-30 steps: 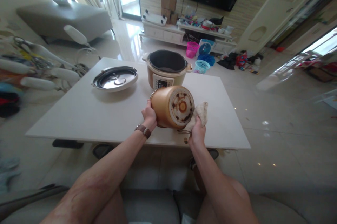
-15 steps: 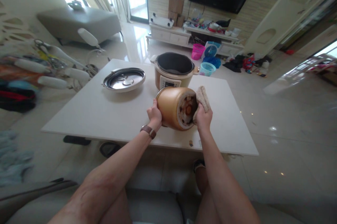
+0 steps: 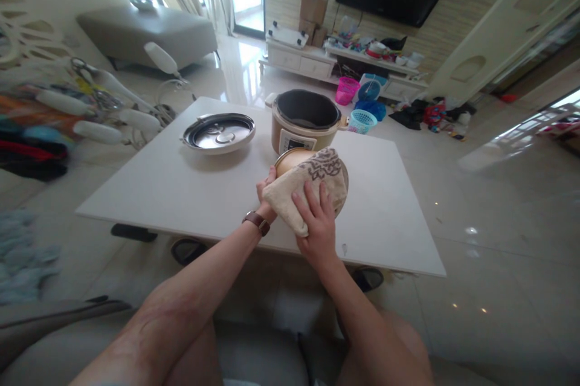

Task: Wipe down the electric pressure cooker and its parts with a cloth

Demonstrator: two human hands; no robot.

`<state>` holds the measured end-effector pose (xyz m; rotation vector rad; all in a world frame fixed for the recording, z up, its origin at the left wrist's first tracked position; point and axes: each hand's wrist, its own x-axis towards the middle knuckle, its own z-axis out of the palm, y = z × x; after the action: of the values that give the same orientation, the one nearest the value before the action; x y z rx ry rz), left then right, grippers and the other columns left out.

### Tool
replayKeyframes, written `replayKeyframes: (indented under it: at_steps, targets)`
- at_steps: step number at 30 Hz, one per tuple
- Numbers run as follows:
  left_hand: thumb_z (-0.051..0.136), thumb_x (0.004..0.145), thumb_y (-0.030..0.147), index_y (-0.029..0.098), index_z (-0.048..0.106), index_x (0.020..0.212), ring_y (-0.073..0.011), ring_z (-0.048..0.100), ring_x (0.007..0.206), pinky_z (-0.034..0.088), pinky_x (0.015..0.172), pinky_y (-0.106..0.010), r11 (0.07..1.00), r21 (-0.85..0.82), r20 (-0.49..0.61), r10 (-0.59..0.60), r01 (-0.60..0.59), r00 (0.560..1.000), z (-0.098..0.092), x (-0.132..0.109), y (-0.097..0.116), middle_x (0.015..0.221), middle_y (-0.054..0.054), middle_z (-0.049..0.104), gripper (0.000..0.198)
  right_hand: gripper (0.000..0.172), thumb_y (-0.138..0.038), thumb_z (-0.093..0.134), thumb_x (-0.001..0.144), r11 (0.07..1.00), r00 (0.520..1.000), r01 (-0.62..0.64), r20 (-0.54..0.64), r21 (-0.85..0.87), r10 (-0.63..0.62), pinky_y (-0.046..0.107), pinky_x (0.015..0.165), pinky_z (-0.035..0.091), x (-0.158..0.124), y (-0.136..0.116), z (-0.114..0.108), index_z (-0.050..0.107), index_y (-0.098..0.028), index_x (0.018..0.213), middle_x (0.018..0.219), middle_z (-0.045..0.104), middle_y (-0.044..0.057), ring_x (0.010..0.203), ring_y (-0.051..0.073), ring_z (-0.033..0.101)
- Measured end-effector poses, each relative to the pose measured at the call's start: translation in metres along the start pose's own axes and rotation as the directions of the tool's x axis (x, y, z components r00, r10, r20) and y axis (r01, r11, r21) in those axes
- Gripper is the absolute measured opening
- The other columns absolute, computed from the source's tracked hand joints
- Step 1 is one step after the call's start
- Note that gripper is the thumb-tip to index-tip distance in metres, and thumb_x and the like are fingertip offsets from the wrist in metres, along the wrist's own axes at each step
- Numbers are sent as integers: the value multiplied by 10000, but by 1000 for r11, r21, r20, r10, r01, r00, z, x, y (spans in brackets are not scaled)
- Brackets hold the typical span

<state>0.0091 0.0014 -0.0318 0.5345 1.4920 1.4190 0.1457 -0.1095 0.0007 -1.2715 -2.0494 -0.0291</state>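
Note:
A gold-coloured inner pot (image 3: 290, 160) is tilted on its side above the table's near edge, gripped at its rim by my left hand (image 3: 267, 188). A beige cloth (image 3: 285, 194) with a dark pattern drapes over its side and hides most of it. My right hand (image 3: 318, 217) presses this cloth onto the pot, its fingers spread across the fabric. Just behind stands the electric cooker body (image 3: 294, 126), uncovered, with a dark interior and a front control panel. To its left the round lid (image 3: 220, 132) rests with its metal inner side up.
The white table (image 3: 149, 193) has a small mark near its front edge. Beyond it on the floor are a blue basket (image 3: 361, 122), a pink basket (image 3: 347, 91) and bags. A floor stand with white arms (image 3: 162, 60) is at the left.
My right hand has moved left from the pot's base onto its side, and the cloth is now spread over the pot. My left hand keeps its grip near the rim.

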Motion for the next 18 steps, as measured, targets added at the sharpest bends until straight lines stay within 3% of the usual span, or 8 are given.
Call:
replayKeyframes:
  at_steps: [5, 10, 13, 15, 18]
  targets:
    - [597, 946, 727, 204, 630, 634, -175, 456, 661, 419, 683, -365, 990, 142, -1, 26, -26, 1000, -1, 3, 4, 630, -30, 545, 611, 712, -221, 547, 927, 997, 999, 21, 52, -79, -17, 691, 1310, 235, -27, 6, 9, 494, -306, 1632, 1775, 337, 49, 1695, 389, 79]
    - [647, 831, 831, 162, 701, 699, -173, 479, 679, 412, 667, -338, 997, 70, -34, 36, -34, 999, 4, 13, -3, 625, -8, 542, 684, 672, -248, 575, 949, 990, 999, 49, -2, -134, -50, 723, 1293, 228, -57, 18, 27, 514, -310, 1616, 1739, 408, 82, 1693, 407, 61]
    - [657, 795, 854, 154, 679, 663, -160, 439, 679, 386, 669, -335, 996, 74, -31, 58, -55, 998, 4, 19, -9, 621, 3, 519, 712, 709, -242, 540, 982, 989, 997, 52, -49, -136, -59, 705, 1282, 265, -68, 26, 33, 408, -312, 1676, 1751, 382, 97, 1691, 391, 102]
    - [648, 790, 864, 153, 676, 654, -153, 421, 680, 370, 666, -332, 995, 66, -7, 70, -69, 998, 4, 22, -12, 630, 4, 520, 724, 740, -247, 490, 1003, 995, 995, 8, -101, -102, -18, 677, 1269, 312, -71, 31, 35, 307, -283, 1719, 1768, 340, 117, 1688, 374, 142]
    - [643, 791, 864, 159, 674, 654, -149, 410, 675, 350, 652, -329, 994, 60, -6, 94, -94, 996, 4, 24, -15, 645, 3, 525, 719, 739, -271, 452, 1022, 986, 967, -166, -196, -5, 162, 652, 1265, 346, -67, 41, 39, 256, -248, 1734, 1770, 329, 132, 1683, 347, 191]
